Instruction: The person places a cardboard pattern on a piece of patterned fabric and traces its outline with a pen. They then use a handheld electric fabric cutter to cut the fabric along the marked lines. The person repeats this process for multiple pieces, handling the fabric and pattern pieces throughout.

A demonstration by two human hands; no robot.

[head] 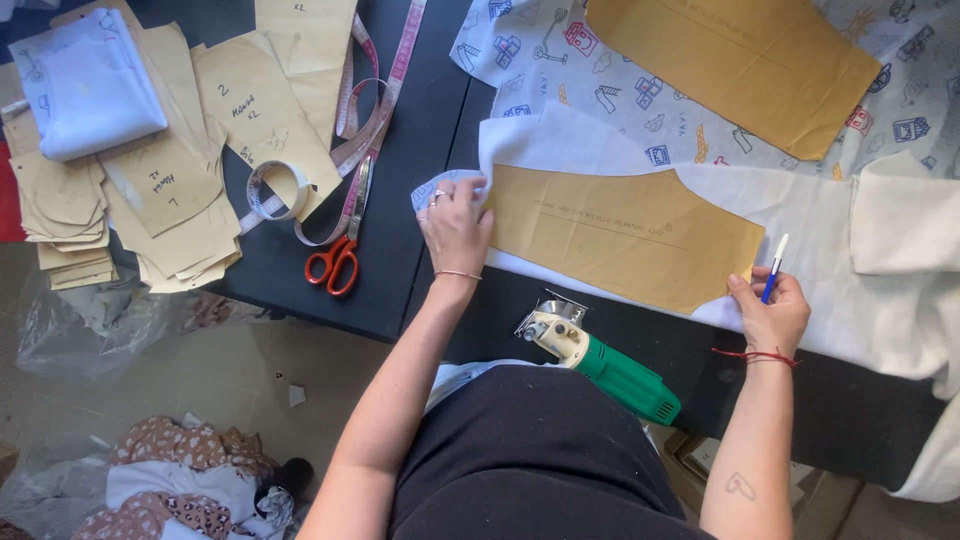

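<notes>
We are pressing a brown paper pattern piece (pixel 625 235) flat on white fabric (pixel 830 230) near the front edge of the dark cutting table (pixel 420 150). Our left hand (pixel 456 228) lies spread, palm down, on the pattern's left end, fingers over the fabric's folded corner. Our right hand (pixel 770 310) is closed on a blue and white pen (pixel 774 268), its fingertips touching the pattern's lower right corner. The two hands are well apart, one at each end of the piece.

We judge this to be the tracing step: the pattern is placed and held, and the pen is at the edge, though we see no drawn line yet. The next move looks to call for steady pressure from the left hand so the paper does not creep while the pen follows the outline.

A green electric fabric cutter (pixel 600 362) rests at the table's front edge between our arms. A second brown pattern piece (pixel 735 65) lies on printed fabric (pixel 560 60) toward the back edge. On the left part of the table are orange-handled scissors (pixel 338 262), a pink tape measure (pixel 375 120), a roll of tape (pixel 278 190) and a stack of paper patterns (pixel 170 190).
</notes>
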